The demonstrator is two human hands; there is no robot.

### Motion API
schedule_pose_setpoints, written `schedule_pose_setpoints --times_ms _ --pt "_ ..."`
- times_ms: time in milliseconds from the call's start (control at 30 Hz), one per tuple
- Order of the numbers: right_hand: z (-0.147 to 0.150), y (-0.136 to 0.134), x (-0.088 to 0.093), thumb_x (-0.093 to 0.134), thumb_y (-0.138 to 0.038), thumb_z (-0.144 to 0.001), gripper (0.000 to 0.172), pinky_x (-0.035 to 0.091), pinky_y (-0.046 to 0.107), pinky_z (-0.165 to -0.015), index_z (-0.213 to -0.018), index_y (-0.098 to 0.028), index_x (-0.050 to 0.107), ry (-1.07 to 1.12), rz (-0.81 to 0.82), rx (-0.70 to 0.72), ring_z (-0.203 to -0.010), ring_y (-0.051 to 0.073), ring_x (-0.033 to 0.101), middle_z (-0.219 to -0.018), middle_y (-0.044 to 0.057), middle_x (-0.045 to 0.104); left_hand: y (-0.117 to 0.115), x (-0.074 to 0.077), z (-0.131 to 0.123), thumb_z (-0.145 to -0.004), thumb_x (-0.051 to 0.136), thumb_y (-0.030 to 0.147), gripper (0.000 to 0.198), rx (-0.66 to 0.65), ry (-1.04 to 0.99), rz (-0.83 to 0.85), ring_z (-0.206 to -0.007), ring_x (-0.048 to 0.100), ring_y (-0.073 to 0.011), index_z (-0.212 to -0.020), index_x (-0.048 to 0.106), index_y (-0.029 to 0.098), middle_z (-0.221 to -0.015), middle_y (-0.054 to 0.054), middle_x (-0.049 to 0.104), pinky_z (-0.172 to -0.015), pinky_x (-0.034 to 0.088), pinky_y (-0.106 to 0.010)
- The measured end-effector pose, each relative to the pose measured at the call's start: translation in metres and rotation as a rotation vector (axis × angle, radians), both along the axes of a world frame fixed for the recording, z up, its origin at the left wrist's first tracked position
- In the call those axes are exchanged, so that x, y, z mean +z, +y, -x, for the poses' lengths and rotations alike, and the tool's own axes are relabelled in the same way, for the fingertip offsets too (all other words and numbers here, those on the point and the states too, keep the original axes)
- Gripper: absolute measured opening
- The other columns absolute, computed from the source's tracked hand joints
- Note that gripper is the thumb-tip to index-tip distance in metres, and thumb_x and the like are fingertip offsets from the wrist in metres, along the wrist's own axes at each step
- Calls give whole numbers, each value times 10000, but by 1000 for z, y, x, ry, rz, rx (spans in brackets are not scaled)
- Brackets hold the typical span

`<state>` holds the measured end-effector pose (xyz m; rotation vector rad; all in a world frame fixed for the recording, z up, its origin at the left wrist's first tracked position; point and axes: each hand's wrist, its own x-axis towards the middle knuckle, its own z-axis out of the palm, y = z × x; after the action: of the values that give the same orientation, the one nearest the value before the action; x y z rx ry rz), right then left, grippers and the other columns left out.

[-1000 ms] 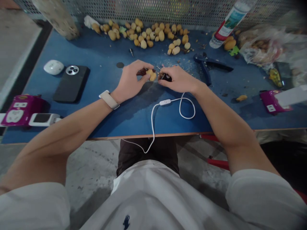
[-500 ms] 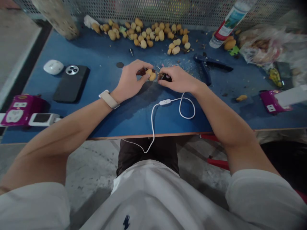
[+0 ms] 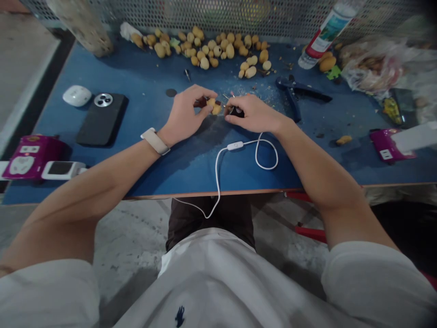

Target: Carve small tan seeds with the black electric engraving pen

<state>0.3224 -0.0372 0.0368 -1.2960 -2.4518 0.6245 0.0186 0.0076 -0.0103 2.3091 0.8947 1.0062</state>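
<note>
Between the thumb and fingers of my left hand [image 3: 191, 109] is a small yellow-tan lobed piece [image 3: 214, 106], held above the blue table. My right hand [image 3: 251, 113] is closed around a small black power tool [image 3: 236, 111], mostly hidden by the fingers. A thin tip points from it toward the piece; whether they touch I cannot tell. A white cord with an inline switch [image 3: 235, 146] loops below my right hand and runs over the table's front edge. Pale dust and crumbs [image 3: 264, 98] lie behind that hand.
Many small tan gourds [image 3: 205, 50] line the back, before a perforated metal panel. Dark blue pliers-like tool [image 3: 293, 93], bottle [image 3: 327, 34] and plastic bag [image 3: 372, 66] stand or lie rightward. At left are a phone [image 3: 102, 120], white case [image 3: 77, 95] and purple power socket [image 3: 34, 157].
The yellow-tan piece has turned slightly in my left fingers, showing a darker spot on its right side. Both hands stay almost where they were.
</note>
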Motion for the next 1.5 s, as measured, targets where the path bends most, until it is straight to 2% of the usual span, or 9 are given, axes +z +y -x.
schedule_pose_setpoints --times_ms 133,367,567,700,867,1100,1233,1367,1500 --pt "0 0 -1 724 -670 -1214 423 636 580 -1066 -1315 -279 853 -2 -4 -15 -1024 354 750 -1088 112 826 3 0 2 -1266 617 918 576 -24 19 19 -1286 758 -318 -1509 820 437 -1227 -24 886 -1158 723 -614" --pt "-1 2 -3 733 -719 -1203 460 645 566 -1045 -1302 -288 857 1 -26 -4 -1028 359 744 -1047 102 814 -6 4 -3 -1265 620 932 651 -3 -48 -23 -1173 809 -274 -1422 866 349 -1459 -58 897 -1106 758 -558" --pt "-2 3 -4 714 -746 -1221 478 626 591 -1112 -1312 -295 844 22 -12 -3 -1072 370 736 -1051 101 800 -5 6 -2 -1255 673 942 582 -2 -12 6 -1224 751 -278 -1428 830 409 -1169 -8 874 -1120 732 -545" --pt "-1 2 -3 739 -737 -1207 480 626 577 -1079 -1314 -281 845 18 6 4 -1066 366 742 -1098 118 813 -6 7 -1 -1272 679 896 573 -1 -18 3 -1231 792 -271 -1435 840 370 -1371 -33 902 -1117 744 -541" --pt "-2 3 -3 721 -750 -1206 490 633 587 -1098 -1309 -289 854 22 -17 3 -1083 373 764 -1070 108 829 -6 5 -1 -1235 745 825 426 -7 -32 12 -1251 853 -350 -1372 896 451 -1229 -55 911 -1072 765 -593" --pt "-1 3 -4 731 -690 -1205 442 638 562 -1035 -1297 -277 856 16 -25 2 -1044 360 770 -1105 118 858 -4 5 0 -1278 733 826 479 1 -21 -6 -1200 833 -259 -1436 873 396 -1396 -19 920 -1117 771 -541" --pt "0 2 -3 733 -623 -1211 390 633 552 -1055 -1314 -269 859 14 -21 3 -1071 360 776 -1142 124 865 -5 7 0 -1256 741 833 497 -39 -62 -18 -1214 882 -320 -1362 930 385 -1435 -82 916 -1085 799 -565" --pt "-1 3 -4 745 -644 -1216 411 624 534 -1046 -1309 -259 852 22 -17 17 -1076 354 768 -1141 124 853 -6 6 -2 -1240 743 866 554 -27 -88 -17 -1211 894 -302 -1333 951 361 -1416 -77 919 -1086 805 -558" --pt "-1 4 -6 744 -675 -1219 438 617 525 -1035 -1310 -260 852 29 -19 22 -1094 358 761 -1141 127 848 -4 3 -2 -1192 813 802 441 -8 -115 -11 -1160 903 -336 -1274 963 395 -1385 -85 915 -1054 814 -585"
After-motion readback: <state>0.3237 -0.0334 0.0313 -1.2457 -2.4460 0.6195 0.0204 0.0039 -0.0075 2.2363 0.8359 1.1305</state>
